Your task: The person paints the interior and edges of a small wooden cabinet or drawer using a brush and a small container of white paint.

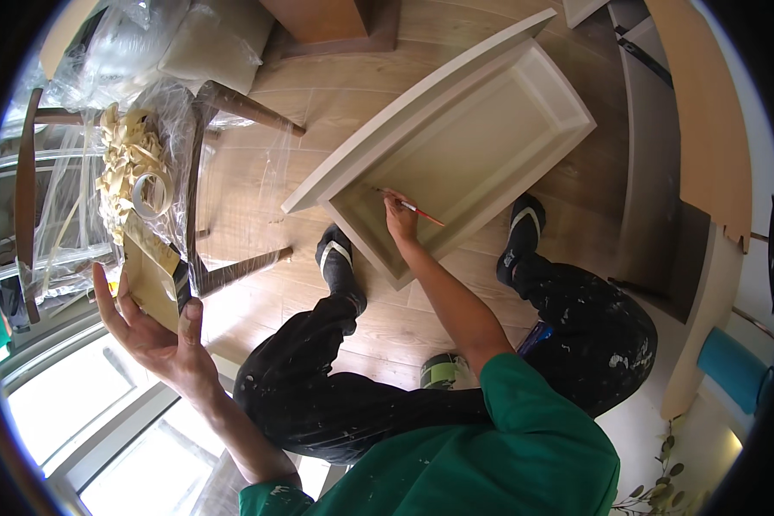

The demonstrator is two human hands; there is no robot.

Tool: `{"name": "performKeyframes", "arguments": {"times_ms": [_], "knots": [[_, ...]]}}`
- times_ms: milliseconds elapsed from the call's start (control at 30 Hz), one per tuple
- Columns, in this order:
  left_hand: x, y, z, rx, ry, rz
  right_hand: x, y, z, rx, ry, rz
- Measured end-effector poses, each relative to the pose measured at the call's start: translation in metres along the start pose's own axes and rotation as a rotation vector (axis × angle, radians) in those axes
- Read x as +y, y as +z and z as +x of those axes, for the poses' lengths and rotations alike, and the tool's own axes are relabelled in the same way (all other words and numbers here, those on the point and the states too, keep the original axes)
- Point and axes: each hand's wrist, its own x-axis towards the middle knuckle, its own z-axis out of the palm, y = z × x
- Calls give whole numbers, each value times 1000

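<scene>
A slim red-handled paintbrush [427,215] is pinched in the fingers of my right hand [399,220]. Its tip reaches toward the inner left end of a pale beige drawer [482,146], which lies at an angle on the floor with its long front panel [421,107] on the far side. At the left, my left hand [159,344] is palm up, with thumb and fingers on either side of a cream, angular, tray-like piece [150,275] with a dark edge. Its base in the palm is partly hidden.
A plastic-wrapped chair [199,172] at the left bears crumpled masking tape [127,159] and a tape roll [151,193]. My feet [340,258] flank the drawer's near side. A small green-and-black tin [439,371] stands beneath me. A grey cabinet panel [654,155] rises at the right.
</scene>
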Motion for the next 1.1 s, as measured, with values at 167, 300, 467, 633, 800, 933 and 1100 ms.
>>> {"name": "performKeyframes", "arguments": {"times_ms": [167,300,467,633,800,933,1100], "knots": [[-2,0,-2,-6,39,0,-21,-7,12,83,-94,46],[-1,3,1,-8,65,-7,-24,-6,15,113,-171,-17],[1,3,1,-13,64,0,-7,-1,-2,-37,16,-38],[-2,1,0,-17,59,16,-15,-5,14,135,-82,-46],[2,7,2,-56,-2,-86,-51,-26,43,291,-30,-42],[1,5,-3,-108,-61,-167,-126,-39,27,298,209,85],[7,-1,-4,-92,-4,-278,-212,-63,22,200,210,-12]]}}
